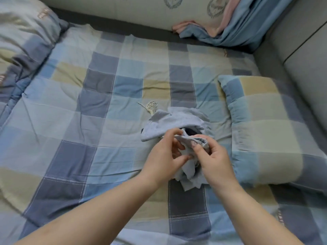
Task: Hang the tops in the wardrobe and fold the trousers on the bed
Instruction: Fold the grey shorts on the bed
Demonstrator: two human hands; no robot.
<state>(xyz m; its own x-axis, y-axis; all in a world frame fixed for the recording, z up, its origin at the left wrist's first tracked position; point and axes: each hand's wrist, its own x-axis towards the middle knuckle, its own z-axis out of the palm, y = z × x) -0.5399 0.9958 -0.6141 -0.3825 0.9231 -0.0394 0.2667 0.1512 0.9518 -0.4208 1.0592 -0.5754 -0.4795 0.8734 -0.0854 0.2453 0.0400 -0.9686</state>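
Note:
A crumpled pale blue garment (pixel 174 121) lies bunched on the checked bed cover (pixel 106 89), just left of a checked pillow. Both hands are at its near edge. My left hand (pixel 163 156) pinches a fold of the pale blue cloth between thumb and fingers. My right hand (pixel 214 156) grips a rolled hem or waistband of the same garment. A strip of the cloth hangs down between my hands. Something dark shows inside the bunch; I cannot tell what it is. A cream drawstring (pixel 150 106) lies coiled at the garment's far side.
A checked pillow (pixel 265 124) lies to the right. A rolled quilt (pixel 23 46) fills the upper left. Blue and pink folded bedding (pixel 221 29) is heaped at the far right against a pale headboard cushion. A grey padded wall (pixel 304 53) borders the bed's right side.

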